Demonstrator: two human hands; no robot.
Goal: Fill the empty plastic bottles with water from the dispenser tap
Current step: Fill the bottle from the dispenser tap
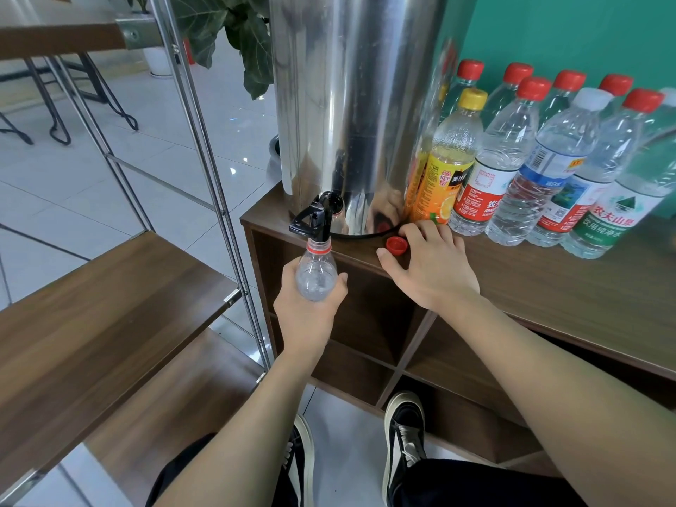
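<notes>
Bottle [315, 276], gripped upright in the left hand [307, 309], sits mouth-up directly beneath the tap [316, 217]; the right hand [433, 265] rests open beside the red cap [397, 246].

This looks like an office break area or canteen corner. A big steel water dispenser [351, 115] and a row of capped plastic bottles [541, 166] stand on a wooden cubby shelf [548, 287] against a green wall [570, 31]. Beyond lie a glossy tiled floor [73, 170], metal-legged tables [55, 42] and a potted plant [226, 34].
</notes>
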